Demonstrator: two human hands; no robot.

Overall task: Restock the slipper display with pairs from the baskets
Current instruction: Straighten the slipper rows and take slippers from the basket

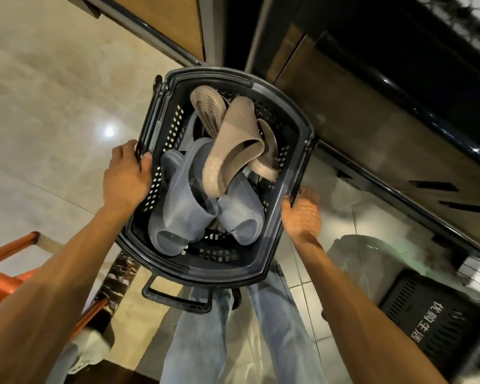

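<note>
A dark plastic basket point(294, 126) with perforated walls hangs in the air in front of me, carried between both hands. My left hand point(126, 177) grips its left rim, thumb over the edge. My right hand point(301, 214) grips the right rim from outside, fingers curled round the edge. Inside lie two grey-blue slippers point(183, 206), one beside the other, and on top of them beige slippers point(233, 145), one sole up at the far end.
A second black basket point(432, 322) with white lettering stands on the tiled floor at lower right. A dark counter point(399, 112) runs along the right. An orange frame point(9, 270) sits at lower left. My jeans-clad legs point(205, 342) show below the basket.
</note>
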